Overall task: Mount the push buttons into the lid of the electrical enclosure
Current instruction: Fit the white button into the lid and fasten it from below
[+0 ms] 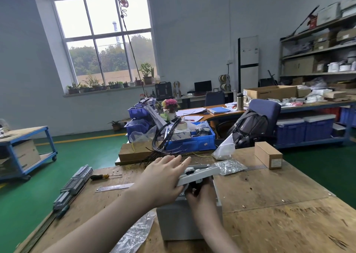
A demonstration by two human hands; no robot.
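The grey enclosure box (pixel 179 222) stands on the wooden bench. Its grey lid (pixel 202 173) is raised above the box, roughly level, and carries a push button (pixel 189 170) with a dark ring on its top side. My left hand (pixel 163 177) lies flat against the lid's left edge, fingers stretched out and holding it steady. My right hand (pixel 200 195) reaches under the lid with its fingers curled around a dark part of the button beneath; that part is mostly hidden.
A bag of small parts (pixel 230 166) lies behind the lid, beside a cardboard box (pixel 268 157) and a white bag (pixel 225 148). A screwdriver (pixel 105 176), steel ruler (pixel 115 187), terminal rail (pixel 74 186) and plastic wrap (pixel 134 233) lie to the left. A blue bin (pixel 192 143) with black wires stands behind.
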